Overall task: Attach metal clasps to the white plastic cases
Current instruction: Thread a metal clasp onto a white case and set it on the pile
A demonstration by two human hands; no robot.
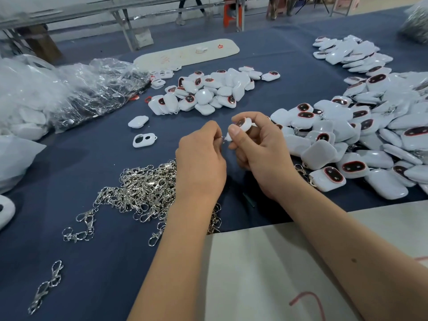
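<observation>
Both hands up over the cloth, case in the right, clasp ring in the left.

We see the right hand (257,147) curled round one white case (243,124), thumb and fingers pinching it, dark red-rimmed window facing up-left. The left hand (203,156) has fingers curled and pinches a small metal clasp (223,138) right at the case's lower edge; touching or just beside, we can't tell. Loose clasps pile (143,188) lies on the blue cloth (92,163) under and left of the left wrist, a few strays nearer us. Cases heap (208,91) sits beyond the hands, a bigger cases heap (361,137) to the right. Clear plastic bags (69,93) at far left.
</observation>
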